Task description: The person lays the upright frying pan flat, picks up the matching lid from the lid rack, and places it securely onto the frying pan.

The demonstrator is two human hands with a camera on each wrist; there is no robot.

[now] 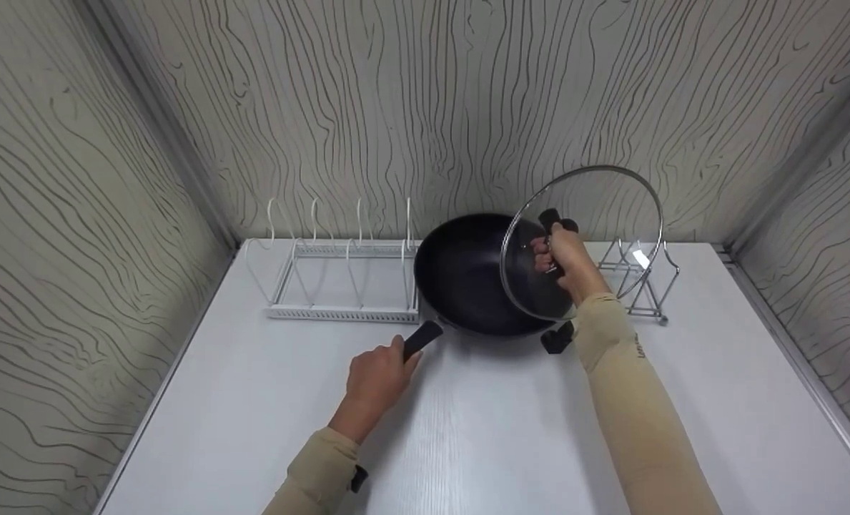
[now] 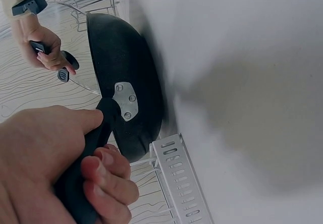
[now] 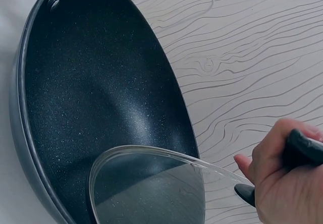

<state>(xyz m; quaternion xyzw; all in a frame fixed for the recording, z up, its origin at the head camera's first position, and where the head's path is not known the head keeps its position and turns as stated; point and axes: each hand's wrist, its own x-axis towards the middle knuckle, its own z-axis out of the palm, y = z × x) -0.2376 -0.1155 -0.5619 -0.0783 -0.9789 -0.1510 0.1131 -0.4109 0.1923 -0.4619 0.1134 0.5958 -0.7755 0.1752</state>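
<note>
A black wok [image 1: 460, 279] with a speckled dark inside stands at the back middle of the white table. My left hand [image 1: 378, 375] grips its long black handle [image 2: 75, 178], fastened by a riveted metal plate [image 2: 126, 101]. In my right hand [image 1: 569, 259] is a round glass lid [image 1: 621, 214] with a metal rim, held by its black knob handle [image 1: 550, 217]. The lid is raised and tilted, overlapping the wok's right side in the head view. Whether the lid's rim touches the wok I cannot tell. A short side handle [image 1: 557, 338] sticks out at the wok's front right.
Left of the wok, close to its rim, stands a white rack [image 1: 342, 315] with upright wire loops. A smaller metal wire rack [image 1: 646, 310] stands behind the right forearm, partly seen through the lid. Wood-patterned walls [image 1: 410, 107] enclose the table's back and sides.
</note>
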